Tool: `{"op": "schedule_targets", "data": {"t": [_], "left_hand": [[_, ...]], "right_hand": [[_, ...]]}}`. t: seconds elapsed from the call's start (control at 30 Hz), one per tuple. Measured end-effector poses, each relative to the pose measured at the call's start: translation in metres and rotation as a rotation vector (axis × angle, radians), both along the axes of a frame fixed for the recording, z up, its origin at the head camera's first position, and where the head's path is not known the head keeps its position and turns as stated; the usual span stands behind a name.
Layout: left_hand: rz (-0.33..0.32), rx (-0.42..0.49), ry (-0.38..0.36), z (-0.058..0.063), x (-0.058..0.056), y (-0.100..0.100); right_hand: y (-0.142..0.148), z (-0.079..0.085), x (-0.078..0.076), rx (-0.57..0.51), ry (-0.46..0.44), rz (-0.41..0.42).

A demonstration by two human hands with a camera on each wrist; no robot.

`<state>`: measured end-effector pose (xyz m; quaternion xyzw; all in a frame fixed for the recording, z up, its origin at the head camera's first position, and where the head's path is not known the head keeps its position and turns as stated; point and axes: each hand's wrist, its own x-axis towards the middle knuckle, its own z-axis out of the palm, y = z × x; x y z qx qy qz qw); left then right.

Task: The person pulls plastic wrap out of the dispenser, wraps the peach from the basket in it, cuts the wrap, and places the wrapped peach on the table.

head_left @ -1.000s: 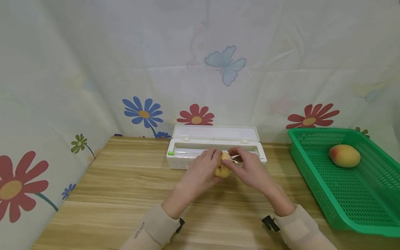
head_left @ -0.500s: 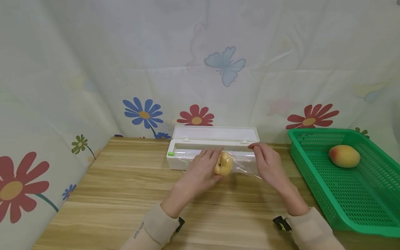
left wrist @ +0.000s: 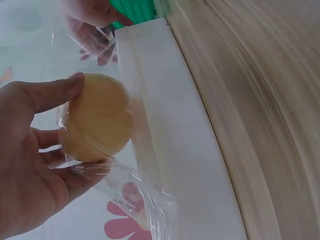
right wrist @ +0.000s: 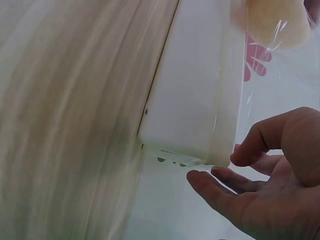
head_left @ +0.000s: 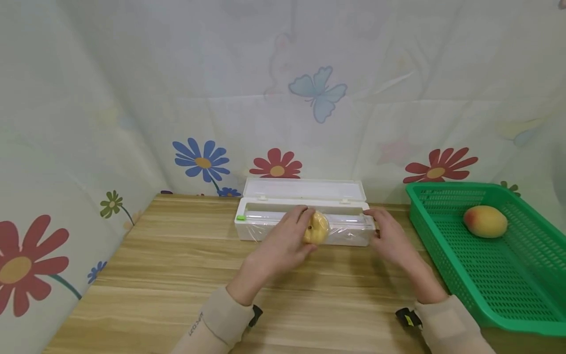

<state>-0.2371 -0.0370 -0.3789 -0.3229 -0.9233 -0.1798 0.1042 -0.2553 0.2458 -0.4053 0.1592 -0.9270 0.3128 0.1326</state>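
My left hand [head_left: 285, 236] grips a round yellow fruit [head_left: 319, 228] with a small dark dimple, held in front of the long white cling film box [head_left: 261, 232]. Clear cling film [left wrist: 150, 200] covers the fruit and trails away from it in the left wrist view. The box lid [head_left: 305, 189] stands up at the back, and the film roll [head_left: 265, 216] lies inside. At the box's right end is my right hand [head_left: 391, 238], its fingers loosely bent around the corner. In the right wrist view the thumb and fingertips stand apart, right at that corner.
A green plastic basket [head_left: 446, 275] stands on the right of the wood-grain table [head_left: 177, 275], with a yellow mango with a red blush [head_left: 485, 221] in it. Behind the table hangs a pale curtain [head_left: 212, 64] with flowers and a butterfly.
My right hand has moved from beside the fruit to the box's right end. Film now spreads across the box front. My left hand keeps its hold on the fruit, which has turned slightly.
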Motion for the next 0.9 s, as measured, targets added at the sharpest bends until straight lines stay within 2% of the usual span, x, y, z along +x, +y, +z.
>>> {"op": "schedule_targets", "data": {"t": [0.27,0.67,0.9], "left_hand": [[0.015,-0.002,0.042,0.000,-0.002,0.002],[0.021,-0.035,0.018,0.004,-0.001,0.004],[0.023,0.000,0.009,0.004,-0.005,0.007]], "right_hand": [[-0.004,-0.002,-0.002,-0.001,-0.038,-0.019],[-0.007,-0.009,-0.009,0.053,-0.012,-0.030],[-0.008,-0.005,-0.010,0.051,-0.058,-0.047]]}}
